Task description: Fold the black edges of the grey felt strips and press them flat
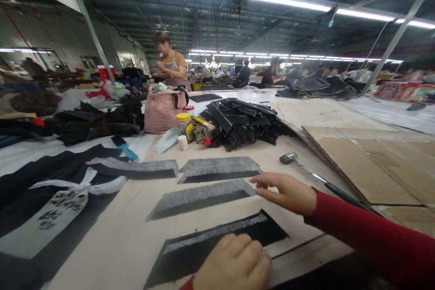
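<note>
My left hand [234, 263] is curled over the lower edge of the nearest black strip [217, 244], knuckles up; its fingertips and anything in them are hidden. This strip has slanted ends and a pale, whitish band along its upper part. My right hand [285, 194] hovers by the right end of a second strip [204, 197], grey on top and dark along its lower edge, with its fingers stretched out and nothing visible in them. Behind that lie a third grey strip [219, 167] and a longer grey-and-black strip [136, 168] to its left.
A hammer [288, 158] with a black handle lies right of the strips, beside cardboard sheets [374, 158]. Behind are a pile of black pieces [238, 122], a yellow-lidded jar [184, 127], a brush [204, 122] and a pink bag [163, 111]. Tagged dark material [112, 217] lies left. A person [171, 63] stands beyond.
</note>
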`<action>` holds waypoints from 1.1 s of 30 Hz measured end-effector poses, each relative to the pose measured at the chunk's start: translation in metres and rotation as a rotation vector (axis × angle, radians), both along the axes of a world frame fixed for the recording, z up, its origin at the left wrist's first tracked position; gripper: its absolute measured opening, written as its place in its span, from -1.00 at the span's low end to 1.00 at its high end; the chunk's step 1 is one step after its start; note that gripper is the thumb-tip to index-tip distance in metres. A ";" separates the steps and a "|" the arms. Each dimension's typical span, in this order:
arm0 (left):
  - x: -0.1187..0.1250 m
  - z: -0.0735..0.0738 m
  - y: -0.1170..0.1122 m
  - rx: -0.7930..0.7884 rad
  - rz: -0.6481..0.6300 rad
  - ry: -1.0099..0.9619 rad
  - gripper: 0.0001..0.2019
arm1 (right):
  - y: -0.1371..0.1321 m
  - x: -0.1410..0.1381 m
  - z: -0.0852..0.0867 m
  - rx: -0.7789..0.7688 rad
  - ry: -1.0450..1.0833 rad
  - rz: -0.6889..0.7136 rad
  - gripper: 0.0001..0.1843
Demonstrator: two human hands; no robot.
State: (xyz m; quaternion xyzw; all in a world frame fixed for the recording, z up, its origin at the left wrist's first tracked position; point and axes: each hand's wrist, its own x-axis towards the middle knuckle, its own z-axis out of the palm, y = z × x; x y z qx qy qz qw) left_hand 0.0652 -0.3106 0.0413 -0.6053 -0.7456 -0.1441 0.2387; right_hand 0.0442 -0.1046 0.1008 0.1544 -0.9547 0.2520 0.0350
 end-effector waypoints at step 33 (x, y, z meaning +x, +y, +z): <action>-0.043 -0.030 -0.002 -0.075 0.171 -0.149 -0.63 | -0.091 -0.271 -0.044 0.387 -0.054 -0.305 -0.59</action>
